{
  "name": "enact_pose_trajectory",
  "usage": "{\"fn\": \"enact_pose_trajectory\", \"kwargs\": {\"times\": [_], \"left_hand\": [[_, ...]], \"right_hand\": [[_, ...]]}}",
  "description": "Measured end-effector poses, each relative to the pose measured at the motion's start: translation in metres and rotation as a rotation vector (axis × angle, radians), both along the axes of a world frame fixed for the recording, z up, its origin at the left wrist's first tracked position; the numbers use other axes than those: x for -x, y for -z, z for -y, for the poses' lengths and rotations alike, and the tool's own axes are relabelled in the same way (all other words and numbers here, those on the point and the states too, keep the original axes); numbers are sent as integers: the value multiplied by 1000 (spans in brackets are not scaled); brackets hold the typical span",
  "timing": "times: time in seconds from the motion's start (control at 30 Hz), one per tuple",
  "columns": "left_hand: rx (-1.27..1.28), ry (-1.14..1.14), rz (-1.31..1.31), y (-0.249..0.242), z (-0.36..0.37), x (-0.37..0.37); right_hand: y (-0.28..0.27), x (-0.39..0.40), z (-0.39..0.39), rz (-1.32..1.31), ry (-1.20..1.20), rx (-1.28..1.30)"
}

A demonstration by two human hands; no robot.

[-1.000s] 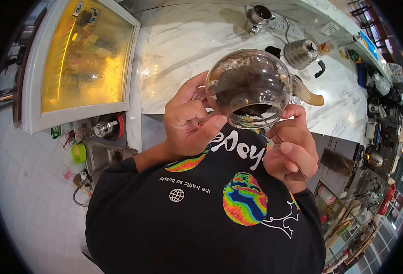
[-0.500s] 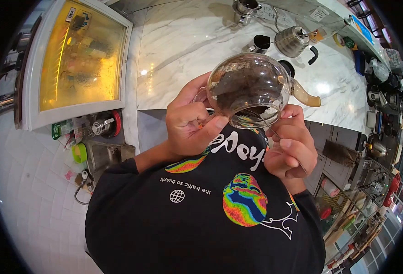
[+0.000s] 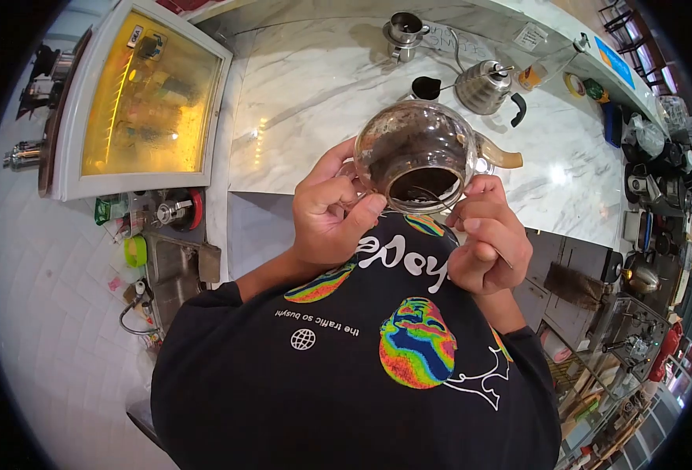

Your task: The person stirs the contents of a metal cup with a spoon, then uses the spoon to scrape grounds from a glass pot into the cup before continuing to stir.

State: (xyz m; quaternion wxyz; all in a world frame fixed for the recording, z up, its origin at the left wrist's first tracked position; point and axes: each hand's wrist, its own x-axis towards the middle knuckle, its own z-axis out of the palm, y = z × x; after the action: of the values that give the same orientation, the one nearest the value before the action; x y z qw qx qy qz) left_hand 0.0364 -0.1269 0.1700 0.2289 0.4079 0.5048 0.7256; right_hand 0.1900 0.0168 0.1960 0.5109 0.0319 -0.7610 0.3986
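A round glass teapot (image 3: pixel 416 141) is tilted in front of my chest, its wide mouth facing me. Dark brown matter like grounds or leaves clings inside it. My left hand (image 3: pixel 334 207) is closed round its glass handle, thumb at the rim. A tan spout (image 3: pixel 501 156) sticks out on the right side. My right hand (image 3: pixel 487 235) is closed on a thin metal stick (image 3: pixel 506 259), with fingers close by the teapot's mouth. The stick reaches into the mouth; its inner end is hard to make out.
On the marble counter (image 3: pixel 307 86) stand a gooseneck kettle (image 3: pixel 483 88), a dark-mouthed metal pitcher (image 3: pixel 425 88) and a stacked metal cup (image 3: pixel 405 33). A glass-fronted fridge (image 3: pixel 154 102) is at left, above a sink (image 3: pixel 175 270). Shelves and equipment line the right.
The teapot's mouth has turned more toward me, and its inside shows more. My right hand has shifted slightly left, with the stick farther into the mouth. The whole view has moved a little.
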Motion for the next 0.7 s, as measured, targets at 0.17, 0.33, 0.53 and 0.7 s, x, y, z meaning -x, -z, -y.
{"fn": "enact_pose_trajectory", "kwargs": {"times": [0.17, 0.33, 0.53, 0.7], "left_hand": [[28, -20, -23, -4, -16, -15], [-1, -26, -13, -2, -33, -28], [-17, -50, -55, 0, -54, -41], [-1, -68, -118, -1, -66, -53]], "right_hand": [[-5, -12, -20, 18, -20, -7], [4, -21, -41, -56, -61, 19], [7, -32, -63, -59, -75, 13], [8, -43, -81, -30, -95, 9]]}}
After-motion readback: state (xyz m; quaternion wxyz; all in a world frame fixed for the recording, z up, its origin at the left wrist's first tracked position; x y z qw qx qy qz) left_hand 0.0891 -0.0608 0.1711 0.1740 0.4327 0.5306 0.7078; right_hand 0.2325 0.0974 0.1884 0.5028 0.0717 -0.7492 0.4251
